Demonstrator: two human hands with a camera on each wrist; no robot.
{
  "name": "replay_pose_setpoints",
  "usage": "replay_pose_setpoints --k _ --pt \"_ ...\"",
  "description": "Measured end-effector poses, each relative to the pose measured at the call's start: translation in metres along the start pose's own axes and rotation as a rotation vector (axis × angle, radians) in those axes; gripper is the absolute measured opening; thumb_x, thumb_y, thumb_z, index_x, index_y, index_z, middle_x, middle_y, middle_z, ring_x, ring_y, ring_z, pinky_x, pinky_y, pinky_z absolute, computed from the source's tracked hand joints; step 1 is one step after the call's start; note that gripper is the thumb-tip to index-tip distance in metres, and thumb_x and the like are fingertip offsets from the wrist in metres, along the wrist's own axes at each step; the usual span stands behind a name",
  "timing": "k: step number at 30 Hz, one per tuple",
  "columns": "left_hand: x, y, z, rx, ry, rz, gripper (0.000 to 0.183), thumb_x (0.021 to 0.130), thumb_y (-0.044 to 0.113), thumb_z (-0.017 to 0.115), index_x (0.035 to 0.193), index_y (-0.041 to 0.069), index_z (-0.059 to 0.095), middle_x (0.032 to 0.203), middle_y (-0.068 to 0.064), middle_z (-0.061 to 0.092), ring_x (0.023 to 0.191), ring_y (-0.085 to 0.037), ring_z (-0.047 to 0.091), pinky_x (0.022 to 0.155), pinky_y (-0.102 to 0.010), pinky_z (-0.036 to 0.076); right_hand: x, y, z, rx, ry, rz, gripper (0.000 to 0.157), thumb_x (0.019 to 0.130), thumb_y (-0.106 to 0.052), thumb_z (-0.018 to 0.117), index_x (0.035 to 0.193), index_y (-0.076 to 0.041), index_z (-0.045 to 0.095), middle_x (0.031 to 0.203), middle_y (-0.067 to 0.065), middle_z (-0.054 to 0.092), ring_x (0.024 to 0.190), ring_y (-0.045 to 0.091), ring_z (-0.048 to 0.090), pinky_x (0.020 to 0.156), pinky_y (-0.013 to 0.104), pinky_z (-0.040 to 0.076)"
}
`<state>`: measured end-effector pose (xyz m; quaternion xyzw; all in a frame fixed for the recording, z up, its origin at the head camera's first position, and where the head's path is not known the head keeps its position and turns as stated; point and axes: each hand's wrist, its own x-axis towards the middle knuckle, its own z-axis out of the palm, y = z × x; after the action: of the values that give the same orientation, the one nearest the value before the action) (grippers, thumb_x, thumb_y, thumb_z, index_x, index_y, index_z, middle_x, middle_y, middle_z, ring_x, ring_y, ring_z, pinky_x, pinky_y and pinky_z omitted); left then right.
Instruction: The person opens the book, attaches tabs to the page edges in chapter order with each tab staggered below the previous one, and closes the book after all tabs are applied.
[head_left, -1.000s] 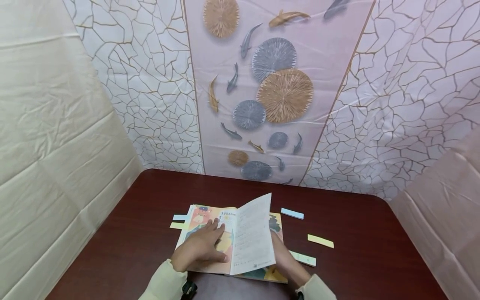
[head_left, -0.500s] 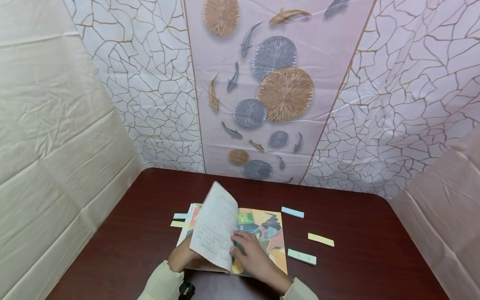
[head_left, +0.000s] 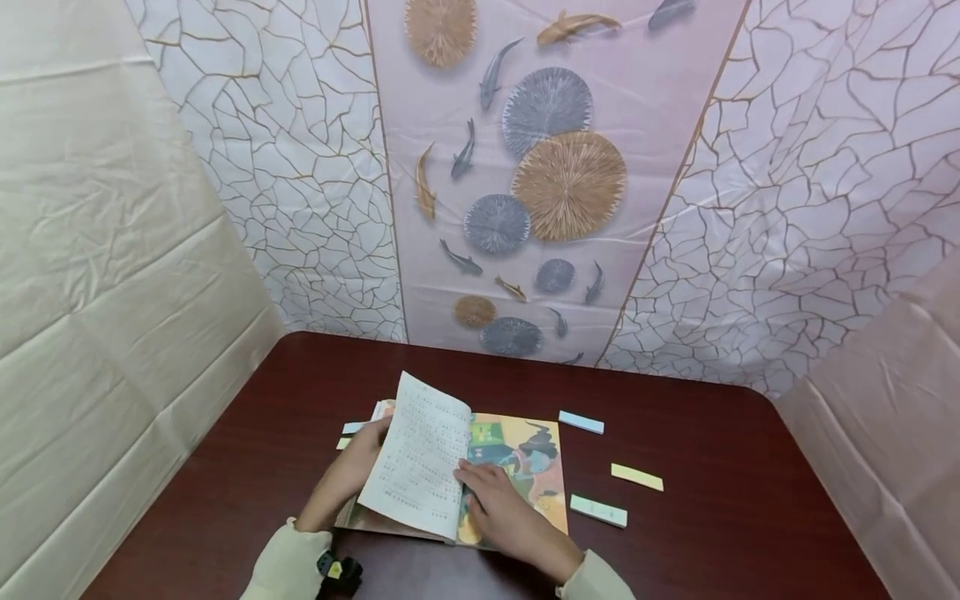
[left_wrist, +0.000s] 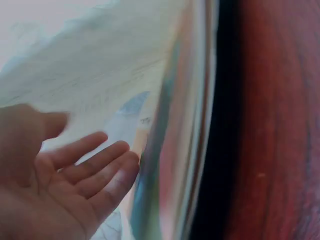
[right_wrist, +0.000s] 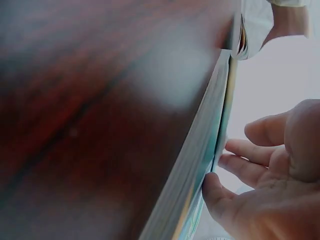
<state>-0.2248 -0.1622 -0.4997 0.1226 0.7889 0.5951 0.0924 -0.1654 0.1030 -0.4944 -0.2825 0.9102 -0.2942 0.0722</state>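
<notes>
A picture book (head_left: 551,492) lies spread on the table, its right page printed with colourful drawings. One leaf, a white text page (head_left: 420,458), stands raised and slants over to the left side. My left hand (head_left: 363,458) is at the outer edge of this leaf, its fingertips partly hidden behind it. In the left wrist view, the left hand's fingers (left_wrist: 107,182) extend loosely between the leaf and the pages below, with the thumb apart. My right hand (head_left: 502,504) rests on the right page close to the spine, fingers (right_wrist: 245,167) loosely extended.
Blue (head_left: 581,422), yellow (head_left: 637,477) and pale green (head_left: 598,511) sticky-note pads lie right of the book on the dark red table (head_left: 720,500). A blue tab (head_left: 354,427) and a yellow tab (head_left: 343,443) stick out at its left. Fabric walls (head_left: 315,167) surround the table.
The leaf has turned from right to left, uncovering the right page's drawings. My right hand has come across to the spine; my left hand has shifted left to the leaf's outer edge.
</notes>
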Motion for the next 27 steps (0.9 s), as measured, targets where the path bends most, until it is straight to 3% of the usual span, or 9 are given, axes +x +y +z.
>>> replay_pose_setpoints --k 3,5,8,11,18,23,27 --pt "-0.002 0.007 -0.007 0.061 0.177 -0.143 0.06 0.114 0.045 0.042 0.13 -0.006 0.068 0.1 -0.013 0.076 0.084 -0.02 0.071 0.076 -0.036 0.058 0.001 0.0 -0.002 -0.008 -0.011 0.003 0.042 0.106 -0.002 0.051 0.148 0.002 0.056 0.159 0.021 0.048 0.142 0.041 0.046 0.114 0.059 0.041" --pt "-0.004 0.011 -0.012 0.141 0.227 -0.218 0.067 0.111 0.056 0.044 0.125 -0.003 0.072 0.096 -0.011 0.075 0.085 -0.019 0.069 0.077 -0.039 0.057 0.001 0.0 -0.003 -0.019 -0.015 0.0 0.042 0.105 -0.001 0.052 0.147 0.002 0.056 0.159 0.021 0.049 0.142 0.041 0.046 0.114 0.059 0.041" --pt "-0.007 0.012 -0.02 0.271 0.2 -0.25 0.052 0.104 0.052 0.063 0.105 0.002 0.076 0.074 -0.003 0.061 0.069 -0.014 0.053 0.063 -0.033 0.047 0.001 0.0 -0.004 -0.044 -0.013 -0.009 0.043 0.104 0.001 0.053 0.147 0.004 0.057 0.158 0.021 0.049 0.141 0.041 0.047 0.114 0.058 0.042" --pt "-0.011 0.01 -0.026 0.35 0.169 -0.259 0.036 0.098 0.039 0.077 0.08 0.009 0.067 0.06 0.004 0.034 0.057 -0.012 0.029 0.053 -0.028 0.028 0.003 -0.001 -0.003 -0.083 -0.015 -0.021 0.043 0.103 0.002 0.054 0.146 0.002 0.058 0.157 0.022 0.05 0.139 0.042 0.049 0.113 0.058 0.043" --pt "-0.017 0.001 -0.029 0.491 0.176 -0.305 0.033 0.096 0.034 0.078 0.073 0.014 0.065 0.059 0.006 0.041 0.056 -0.012 0.035 0.053 -0.028 0.032 0.003 -0.003 0.002 -0.252 -0.108 -0.047 0.053 0.104 0.0 0.058 0.156 -0.006 0.049 0.164 0.017 0.043 0.142 0.038 0.047 0.111 0.048 0.048" --pt "-0.016 -0.004 -0.023 0.635 0.17 -0.329 0.034 0.096 0.038 0.078 0.074 0.017 0.063 0.062 0.003 0.047 0.057 -0.015 0.042 0.053 -0.031 0.033 0.002 -0.003 0.0 -0.282 -0.151 -0.034 0.056 0.105 0.0 0.058 0.159 -0.009 0.046 0.167 0.013 0.039 0.145 0.037 0.044 0.11 0.044 0.049" --pt "-0.014 -0.001 -0.014 0.761 0.183 -0.307 0.037 0.093 0.039 0.08 0.074 0.015 0.058 0.063 0.0 0.051 0.057 -0.017 0.046 0.052 -0.033 0.035 0.0 -0.005 -0.006 -0.309 -0.161 -0.025 0.057 0.105 0.001 0.058 0.16 -0.01 0.045 0.168 0.011 0.038 0.145 0.035 0.044 0.107 0.041 0.051"
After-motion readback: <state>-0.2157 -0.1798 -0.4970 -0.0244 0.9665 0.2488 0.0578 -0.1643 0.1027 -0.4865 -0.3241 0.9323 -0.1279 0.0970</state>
